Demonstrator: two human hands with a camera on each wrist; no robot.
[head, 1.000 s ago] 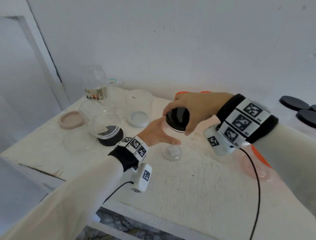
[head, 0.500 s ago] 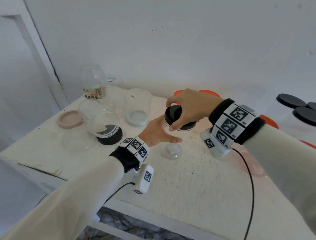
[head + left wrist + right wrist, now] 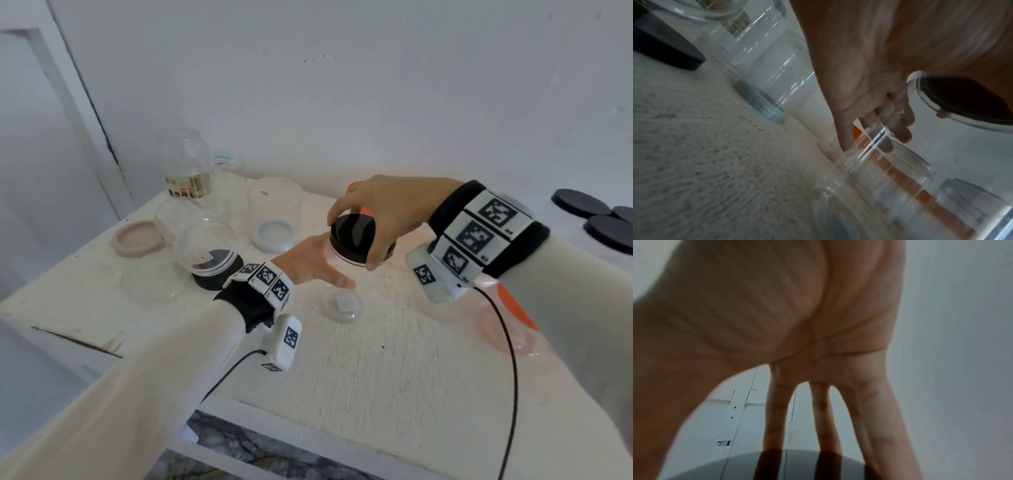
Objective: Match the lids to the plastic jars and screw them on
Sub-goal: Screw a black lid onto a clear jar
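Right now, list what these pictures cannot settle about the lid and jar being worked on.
- Thread engagement: in the head view the right hand covers the black lid where it meets the clear jar; seating unknown.
- Left hand fingers: hidden behind the jar in the head view; smeared by blur in the left wrist view.
- Lid rim: cut off by the bottom edge of the right wrist view.
- Orange lid: mostly behind the right wrist.
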